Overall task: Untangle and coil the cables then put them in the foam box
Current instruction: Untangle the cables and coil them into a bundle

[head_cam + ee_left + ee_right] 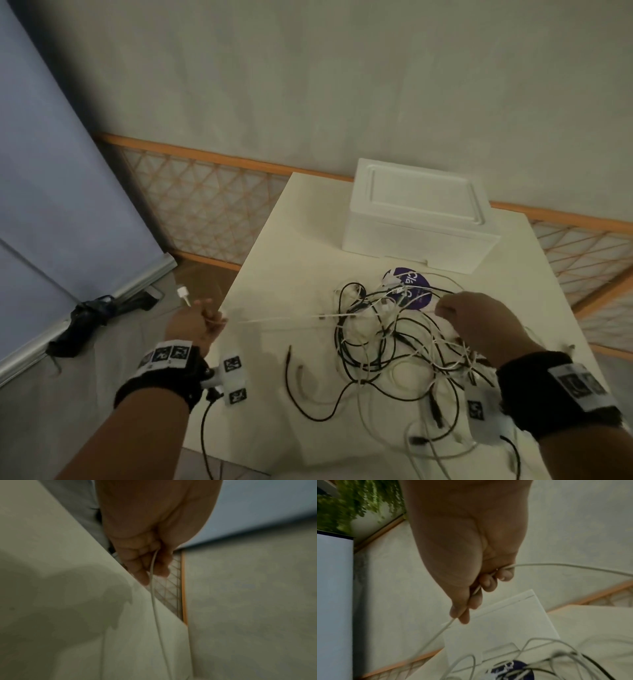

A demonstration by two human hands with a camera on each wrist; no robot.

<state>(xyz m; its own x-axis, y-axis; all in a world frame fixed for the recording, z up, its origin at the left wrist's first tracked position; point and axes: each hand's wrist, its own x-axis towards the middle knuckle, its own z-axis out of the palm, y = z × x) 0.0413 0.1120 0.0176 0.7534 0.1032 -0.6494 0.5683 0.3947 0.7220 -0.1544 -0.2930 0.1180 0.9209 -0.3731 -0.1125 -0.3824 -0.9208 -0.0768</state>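
Note:
A tangle of black and white cables [394,346] lies on the white table [274,377]. Just past the table's left edge my left hand [202,318] grips a white cable [281,318] near its plug [183,295], and the cable runs taut to the pile. The left wrist view shows that hand [149,566] curled round the white cable [154,608]. My right hand [476,322] sits over the pile's right side. In the right wrist view the right hand [476,591] pinches a white cable [441,630]. The closed white foam box [421,219] stands behind the pile.
A purple round sticker [411,287] lies under the cables near the box. A lattice fence [205,209] runs behind the table. A blue panel [51,205] leans at the left, with a dark bundle [89,318] on the floor beside it.

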